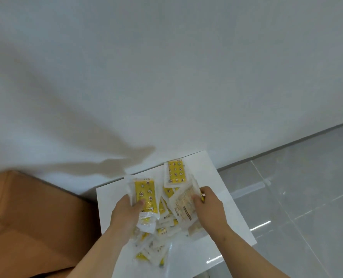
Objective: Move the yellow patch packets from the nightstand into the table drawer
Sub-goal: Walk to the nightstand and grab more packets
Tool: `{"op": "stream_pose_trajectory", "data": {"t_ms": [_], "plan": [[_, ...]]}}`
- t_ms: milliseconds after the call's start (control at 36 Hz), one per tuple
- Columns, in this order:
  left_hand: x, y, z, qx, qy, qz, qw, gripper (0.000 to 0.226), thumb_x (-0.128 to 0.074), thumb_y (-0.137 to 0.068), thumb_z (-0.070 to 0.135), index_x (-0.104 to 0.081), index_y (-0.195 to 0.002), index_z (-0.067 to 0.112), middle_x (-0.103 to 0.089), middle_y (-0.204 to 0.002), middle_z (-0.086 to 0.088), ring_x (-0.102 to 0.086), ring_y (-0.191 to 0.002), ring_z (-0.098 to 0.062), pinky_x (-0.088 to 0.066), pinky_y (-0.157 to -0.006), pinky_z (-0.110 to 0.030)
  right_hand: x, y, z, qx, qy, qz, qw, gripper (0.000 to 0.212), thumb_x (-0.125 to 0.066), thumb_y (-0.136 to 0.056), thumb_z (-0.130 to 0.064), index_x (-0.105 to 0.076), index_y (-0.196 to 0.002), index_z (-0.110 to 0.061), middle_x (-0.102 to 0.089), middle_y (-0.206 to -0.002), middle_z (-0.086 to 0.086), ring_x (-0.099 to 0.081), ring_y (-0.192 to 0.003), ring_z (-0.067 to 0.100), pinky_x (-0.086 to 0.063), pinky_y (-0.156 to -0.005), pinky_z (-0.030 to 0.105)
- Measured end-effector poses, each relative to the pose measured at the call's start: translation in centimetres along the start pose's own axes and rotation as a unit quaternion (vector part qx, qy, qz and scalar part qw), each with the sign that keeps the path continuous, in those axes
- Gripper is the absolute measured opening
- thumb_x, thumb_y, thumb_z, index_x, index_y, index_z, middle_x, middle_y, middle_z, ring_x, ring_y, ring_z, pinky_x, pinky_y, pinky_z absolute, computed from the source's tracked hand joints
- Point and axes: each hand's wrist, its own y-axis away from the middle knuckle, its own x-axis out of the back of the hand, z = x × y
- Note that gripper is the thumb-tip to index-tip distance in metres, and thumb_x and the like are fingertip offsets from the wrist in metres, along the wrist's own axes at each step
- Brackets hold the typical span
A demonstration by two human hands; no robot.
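Several yellow patch packets lie heaped on the white nightstand top [224, 199]. My left hand [126, 212] grips a small stack of packets [145, 194], thumb on the yellow face. My right hand [208, 201] pinches another packet [183, 205] turned pale side up. One packet [175, 173] lies flat at the back of the nightstand. More packets [152, 249] are scattered under and between my forearms. No drawer is in view.
A brown upholstered surface [26, 221] adjoins the nightstand on the left. A white wall [166, 77] rises behind. Glossy grey floor tiles [307, 197] spread to the right.
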Motion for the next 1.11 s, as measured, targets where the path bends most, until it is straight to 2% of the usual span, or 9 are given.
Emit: {"op": "stream_pose_trajectory", "data": {"t_ms": [167, 278, 333, 556, 611, 722, 833, 1028, 1111], "plan": [[1.6, 2.1, 0.8, -0.038, -0.013, -0.028, 0.999, 0.011, -0.06, -0.089, 0.017, -0.058, -0.099, 0.012, -0.064, -0.097, -0.009, -0.06, -0.091, -0.028, -0.051, -0.084, -0.043, 0.4, 3.6, -0.4, -0.034, -0.102, 0.052, 0.993, 0.017, -0.042, -0.096, -0.02, -0.051, -0.11, -0.016, -0.059, -0.087, -0.003, -0.06, -0.082, 0.018, -0.052, -0.073, 0.034], [1.5, 5.1, 2.6, -0.074, 0.025, -0.094, 0.993, 0.013, -0.061, -0.089, 0.012, -0.061, -0.102, 0.008, -0.066, -0.092, -0.008, -0.062, -0.081, -0.023, -0.049, -0.066, -0.031, 2.2, 6.4, -0.5, -0.047, -0.172, 0.091, 0.98, 0.012, -0.042, -0.095, -0.018, -0.052, -0.102, -0.017, -0.057, -0.078, -0.002, -0.055, -0.068, 0.016, -0.046, -0.06, 0.032], [0.8, 6.9, 3.6, -0.089, 0.037, -0.135, 0.986, 0.015, -0.061, -0.089, 0.013, -0.061, -0.104, 0.009, -0.068, -0.096, -0.008, -0.064, -0.086, -0.025, -0.052, -0.074, -0.036, 3.7, 7.9, -0.2, -0.054, -0.201, 0.117, 0.971, 0.01, -0.043, -0.095, -0.018, -0.05, -0.101, -0.02, -0.058, -0.079, -0.002, -0.056, -0.068, 0.016, -0.045, -0.058, 0.031], [-4.5, 14.8, 6.1, -0.09, 0.14, -0.264, 0.95, 0.021, -0.059, -0.089, 0.01, -0.06, -0.111, 0.009, -0.069, -0.103, -0.013, -0.065, -0.094, -0.031, -0.053, -0.077, -0.04, 10.3, 14.5, 4.0, -0.072, -0.275, 0.213, 0.935, 0.012, -0.045, -0.094, -0.014, -0.052, -0.102, -0.02, -0.062, -0.088, 0.002, -0.064, -0.082, 0.023, -0.054, -0.07, 0.04], [-5.8, 16.9, 5.7, -0.085, 0.159, -0.289, 0.94, 0.022, -0.058, -0.089, 0.009, -0.06, -0.111, 0.007, -0.069, -0.102, -0.014, -0.065, -0.095, -0.032, -0.051, -0.086, -0.046, 11.6, 16.5, 5.9, -0.08, -0.293, 0.229, 0.925, 0.013, -0.045, -0.094, -0.014, -0.052, -0.103, -0.019, -0.063, -0.091, 0.004, -0.064, -0.083, 0.023, -0.053, -0.065, 0.037], [-8.7, 22.0, 4.2, -0.092, 0.18, -0.33, 0.922, 0.014, -0.055, -0.09, 0.004, -0.063, -0.1, 0.008, -0.072, -0.086, -0.012, -0.068, -0.076, -0.028, -0.056, -0.069, -0.042, 14.3, 21.6, 10.4, -0.068, -0.331, 0.262, 0.904, 0.011, -0.045, -0.094, -0.011, -0.05, -0.097, -0.02, -0.06, -0.086, 0.0, -0.061, -0.073, 0.014, -0.043, -0.051, 0.023], [-12.4, 28.3, 1.5, -0.119, 0.173, -0.355, 0.911, 0.013, -0.053, -0.09, 0.001, -0.062, -0.096, 0.007, -0.073, -0.074, -0.01, -0.068, -0.07, -0.026, -0.053, -0.067, -0.038, 17.1, 27.6, 16.2, -0.068, -0.357, 0.286, 0.887, 0.012, -0.045, -0.094, -0.01, -0.05, -0.097, -0.02, -0.061, -0.086, 0.001, -0.062, -0.072, 0.016, -0.042, -0.049, 0.024], [-19.8, 41.3, -6.0, -0.12, 0.175, -0.366, 0.906, 0.016, -0.053, -0.091, 0.003, -0.061, -0.104, 0.009, -0.068, -0.098, -0.017, -0.065, -0.085, -0.033, -0.052, -0.068, -0.04, 22.1, 39.3, 28.7, -0.069, -0.373, 0.345, 0.859, 0.015, -0.047, -0.093, -0.013, -0.053, -0.105, -0.017, -0.063, -0.088, 0.004, -0.064, -0.082, 0.028, -0.049, -0.06, 0.032], [-22.0, 46.5, -9.3, -0.117, 0.17, -0.363, 0.909, 0.013, -0.054, -0.091, 0.004, -0.062, -0.1, 0.009, -0.069, -0.093, -0.015, -0.066, -0.082, -0.033, -0.052, -0.069, -0.041, 23.3, 44.0, 33.2, -0.081, -0.379, 0.357, 0.85, 0.018, -0.046, -0.093, -0.012, -0.053, -0.109, -0.014, -0.062, -0.089, 0.004, -0.063, -0.081, 0.028, -0.048, -0.059, 0.032]]}}
